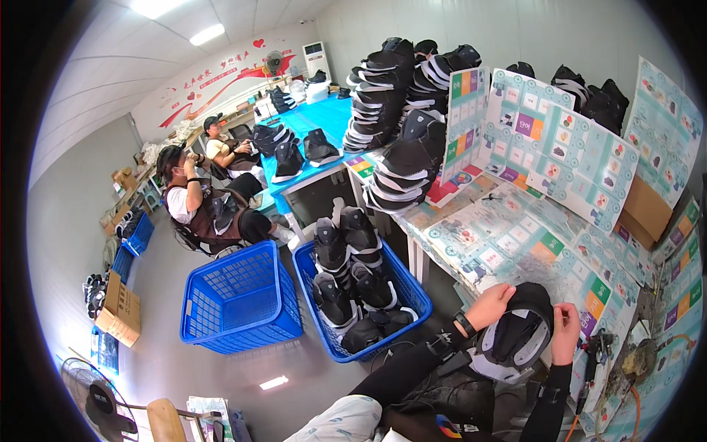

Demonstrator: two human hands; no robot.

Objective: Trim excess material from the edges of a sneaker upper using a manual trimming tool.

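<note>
A black shoe upper with a pale grey and white lower part (507,359) is held over the near edge of the worktable, its opening toward me. My left hand (486,308) has its thumb and fingers pinched at the upper's left rim. On the opposite side, my right hand (565,333) pinches the black rim with bent fingertips. Both sleeves are black, and a dark band circles my left wrist. Beside my right hand hangs a spray gun (593,357) with an orange hose. What the fingertips press on is partly hidden.
Printed boards cover the worktable (508,247) and stand upright behind it. Tall stacks of shoe uppers (405,166) rise at its far left end. One blue basket (361,353) holds several uppers; another blue basket (239,298) stands left of it. Two people sit by the blue-covered table (313,118).
</note>
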